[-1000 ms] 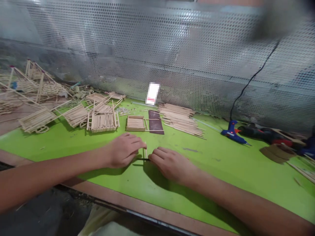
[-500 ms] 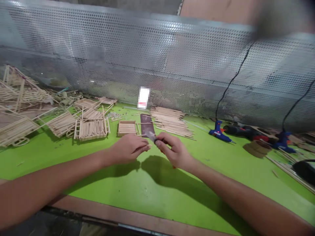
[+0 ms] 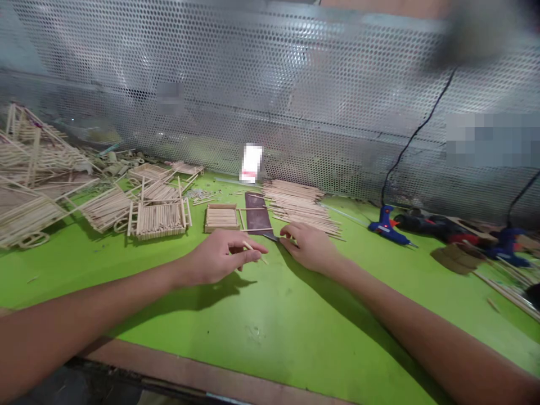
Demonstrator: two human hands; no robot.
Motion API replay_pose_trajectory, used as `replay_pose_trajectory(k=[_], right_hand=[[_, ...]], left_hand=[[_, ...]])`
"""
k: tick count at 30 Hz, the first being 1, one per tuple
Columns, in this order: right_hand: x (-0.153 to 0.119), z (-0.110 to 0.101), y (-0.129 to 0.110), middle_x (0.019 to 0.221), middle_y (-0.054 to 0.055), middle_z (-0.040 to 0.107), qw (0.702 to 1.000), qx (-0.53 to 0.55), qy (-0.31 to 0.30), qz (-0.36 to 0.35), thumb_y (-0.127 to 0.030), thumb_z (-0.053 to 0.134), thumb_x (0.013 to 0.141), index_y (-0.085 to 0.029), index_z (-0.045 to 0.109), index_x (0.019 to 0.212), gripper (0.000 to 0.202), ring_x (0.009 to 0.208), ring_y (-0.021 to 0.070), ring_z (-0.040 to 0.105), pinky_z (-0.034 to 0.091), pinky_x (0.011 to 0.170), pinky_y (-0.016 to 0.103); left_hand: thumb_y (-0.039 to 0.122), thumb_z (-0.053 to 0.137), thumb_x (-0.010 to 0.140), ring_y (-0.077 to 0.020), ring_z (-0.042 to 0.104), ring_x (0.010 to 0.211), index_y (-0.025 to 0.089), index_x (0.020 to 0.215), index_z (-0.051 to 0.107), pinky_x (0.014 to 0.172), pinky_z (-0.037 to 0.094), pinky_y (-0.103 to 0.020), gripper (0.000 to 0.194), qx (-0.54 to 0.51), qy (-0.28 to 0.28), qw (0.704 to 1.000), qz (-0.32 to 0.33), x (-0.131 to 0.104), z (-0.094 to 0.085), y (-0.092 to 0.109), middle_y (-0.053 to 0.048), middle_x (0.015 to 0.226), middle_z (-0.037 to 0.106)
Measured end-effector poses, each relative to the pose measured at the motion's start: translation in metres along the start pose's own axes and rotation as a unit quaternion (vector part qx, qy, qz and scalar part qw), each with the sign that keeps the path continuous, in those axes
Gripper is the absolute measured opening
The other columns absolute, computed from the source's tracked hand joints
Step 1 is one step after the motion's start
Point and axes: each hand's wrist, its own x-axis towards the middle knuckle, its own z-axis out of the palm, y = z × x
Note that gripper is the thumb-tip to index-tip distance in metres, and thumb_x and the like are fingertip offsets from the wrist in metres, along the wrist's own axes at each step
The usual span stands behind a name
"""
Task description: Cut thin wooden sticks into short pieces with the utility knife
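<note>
My left hand (image 3: 219, 256) pinches a short wooden stick (image 3: 254, 251) between thumb and fingers above the green table. My right hand (image 3: 312, 246) rests low over the table, its thumb and index finger apart. Just by those fingertips lies a knife (image 3: 271, 238); its blade points left and its handle is mostly hidden by the hand. Beyond the hands is a dark brown board (image 3: 258, 212), with thin sticks laid across its edge in a frame-like outline. A small stick box (image 3: 221, 216) sits left of the board.
Loose thin sticks (image 3: 301, 205) are heaped behind my right hand. Several stick-built pieces (image 3: 162, 218) crowd the left side. To the right stand a blue glue gun (image 3: 387, 226) with a cord and a brown ring-shaped piece (image 3: 458, 257). A perforated metal screen (image 3: 211, 95) runs along the back.
My right hand has lowered the knife to the table and its fingers have loosened. My left hand has shifted slightly nearer me, the short stick now showing plainly. The view has tilted down a little.
</note>
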Motion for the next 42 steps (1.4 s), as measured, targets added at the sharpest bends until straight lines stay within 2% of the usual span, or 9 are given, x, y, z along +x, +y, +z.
replay_pose_trajectory(k=[3,6,9,12,17,24,29,34,42], right_hand=[[-0.009,-0.010,-0.020,0.109,0.010,0.072,0.990,0.136,0.024,-0.015,-0.040,0.049,0.107,-0.018,0.069,0.109,0.030,0.094,0.0241,0.065,0.047,0.078,0.035],[-0.024,-0.017,-0.044,0.097,0.006,0.071,0.943,0.324,-0.041,-0.060,-0.050,0.042,0.109,-0.020,0.068,0.109,0.039,0.086,0.0210,0.064,0.049,0.074,0.033],[-0.033,-0.016,-0.059,0.088,0.003,0.067,0.930,0.358,-0.031,-0.084,-0.051,0.047,0.107,-0.020,0.065,0.104,0.036,0.076,0.0175,0.059,0.044,0.066,0.029],[-0.033,-0.011,-0.056,0.081,0.001,0.063,0.938,0.334,-0.023,-0.089,-0.050,0.042,0.109,-0.020,0.063,0.096,0.039,0.070,0.0160,0.055,0.041,0.064,0.028],[-0.023,-0.003,-0.038,0.088,0.003,0.071,0.957,0.277,-0.052,-0.075,-0.045,0.041,0.109,-0.020,0.066,0.098,0.037,0.077,0.0183,0.061,0.041,0.069,0.030],[-0.024,0.009,-0.037,0.092,0.004,0.073,0.980,0.165,-0.025,-0.109,-0.032,0.047,0.108,-0.021,0.067,0.110,0.023,0.074,0.0173,0.061,0.038,0.067,0.028],[-0.025,0.016,-0.038,0.090,0.005,0.072,0.982,0.067,-0.020,-0.178,-0.031,0.049,0.109,-0.019,0.068,0.101,0.023,0.073,0.0171,0.060,0.035,0.066,0.029],[-0.024,0.015,-0.038,0.080,0.003,0.071,0.982,0.005,-0.052,-0.183,-0.032,0.047,0.111,-0.018,0.066,0.096,0.028,0.063,0.0148,0.056,0.029,0.061,0.030],[-0.021,0.007,-0.044,0.075,0.005,0.071,0.980,-0.046,-0.113,-0.159,-0.031,0.042,0.111,-0.018,0.068,0.105,0.030,0.055,0.0152,0.053,0.025,0.055,0.032]], left_hand=[[0.051,0.068,0.098,-0.0125,0.065,0.067,0.022,0.118,0.079,0.056,0.051,-0.023,0.037,-0.045,-0.008,0.999,-0.020,0.000,0.000,-0.001,-0.009,0.103,0.079],[0.049,0.069,0.097,-0.0141,0.065,0.074,0.026,0.122,0.078,0.057,0.052,-0.023,0.035,-0.056,0.000,0.998,-0.004,-0.001,0.001,-0.003,-0.008,0.101,0.076],[0.048,0.069,0.097,-0.0152,0.065,0.080,0.029,0.122,0.078,0.059,0.050,-0.023,0.033,-0.032,0.019,0.999,0.025,-0.001,0.001,-0.004,-0.007,0.098,0.075],[0.045,0.070,0.098,-0.0153,0.068,0.081,0.029,0.122,0.078,0.062,0.052,-0.024,0.029,0.043,0.021,0.997,0.061,0.001,-0.005,-0.004,-0.005,0.096,0.077],[0.031,0.062,0.103,-0.0163,0.074,0.081,0.020,0.113,0.080,0.070,0.059,-0.029,0.024,0.204,0.009,0.968,0.148,0.005,-0.018,-0.014,-0.007,0.097,0.082],[0.030,0.064,0.102,-0.0160,0.075,0.081,0.020,0.106,0.081,0.073,0.058,-0.028,0.020,0.270,-0.035,0.956,0.112,0.006,-0.009,-0.024,-0.002,0.096,0.082],[0.028,0.062,0.102,-0.0176,0.074,0.085,0.021,0.110,0.081,0.073,0.056,-0.028,0.021,0.299,-0.090,0.947,0.074,0.007,-0.008,-0.024,-0.002,0.102,0.081],[0.028,0.059,0.103,-0.0212,0.073,0.097,0.022,0.128,0.074,0.081,0.057,-0.032,0.030,0.320,-0.139,0.931,0.107,0.004,-0.007,-0.025,-0.007,0.120,0.076],[0.018,0.056,0.096,-0.0253,0.071,0.107,0.016,0.130,0.073,0.090,0.059,-0.035,0.038,0.362,-0.153,0.912,0.118,0.002,-0.001,-0.017,-0.011,0.130,0.072]])
